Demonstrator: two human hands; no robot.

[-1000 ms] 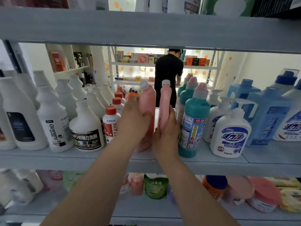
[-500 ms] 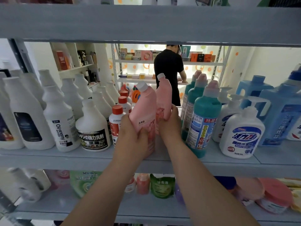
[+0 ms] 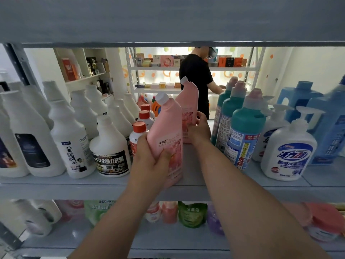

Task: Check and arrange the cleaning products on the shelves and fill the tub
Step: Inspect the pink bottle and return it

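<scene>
The front pink bottle [image 3: 166,139] leans left at the front edge of the middle shelf [image 3: 56,189], in the middle of the frame. The left hand [image 3: 149,165] wraps round its lower part, with the thumb on the label, which has small Chinese writing. Just behind it, the right hand [image 3: 198,128] grips the second pink bottle [image 3: 188,107]. Left of them stands a white bottle [image 3: 72,143] that says "Oil enemy". On the right is a teal bottle [image 3: 244,135]. A second ago both pink bottles stood straighter, side by side. Now one is in front.
</scene>
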